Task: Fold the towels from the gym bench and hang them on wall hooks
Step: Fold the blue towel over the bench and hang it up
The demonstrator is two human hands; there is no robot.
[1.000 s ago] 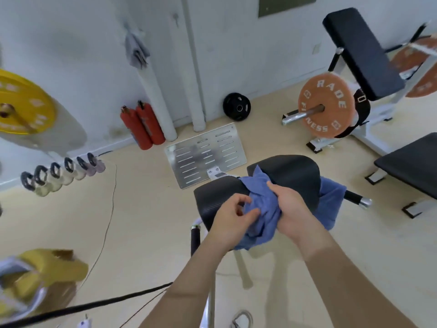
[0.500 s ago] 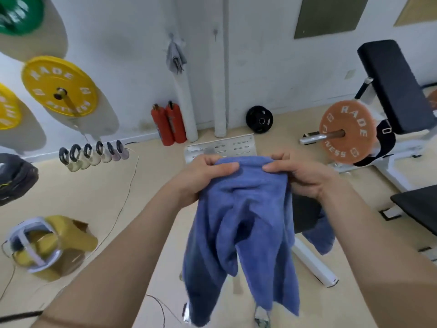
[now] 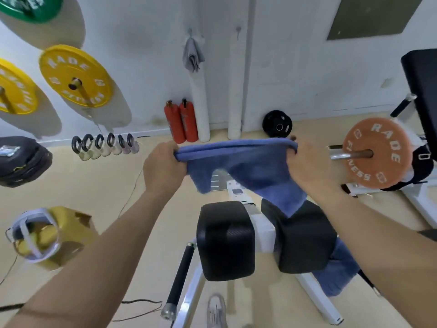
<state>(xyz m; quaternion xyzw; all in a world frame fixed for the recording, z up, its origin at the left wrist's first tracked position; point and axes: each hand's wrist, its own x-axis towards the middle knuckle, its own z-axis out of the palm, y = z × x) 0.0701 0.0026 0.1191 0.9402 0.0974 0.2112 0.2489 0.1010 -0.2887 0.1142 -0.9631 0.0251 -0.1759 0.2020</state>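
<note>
Towel (image 3: 250, 166), blue terry, stretched between left hand (image 3: 163, 166), right hand (image 3: 307, 164).

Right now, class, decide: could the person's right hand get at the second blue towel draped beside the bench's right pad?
Probably not yet. The right hand grips one end of the stretched blue towel, so it is occupied. Otherwise the second towel lies uncovered below that forearm.

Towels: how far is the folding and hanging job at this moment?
Done, it seems: one grey towel hangs on a wall hook. In hand: the left grip and right grip hold a blue towel stretched out, doubled along its top edge, not yet folded. Left: a second blue towel lies on the gym bench; both need hanging.
</note>
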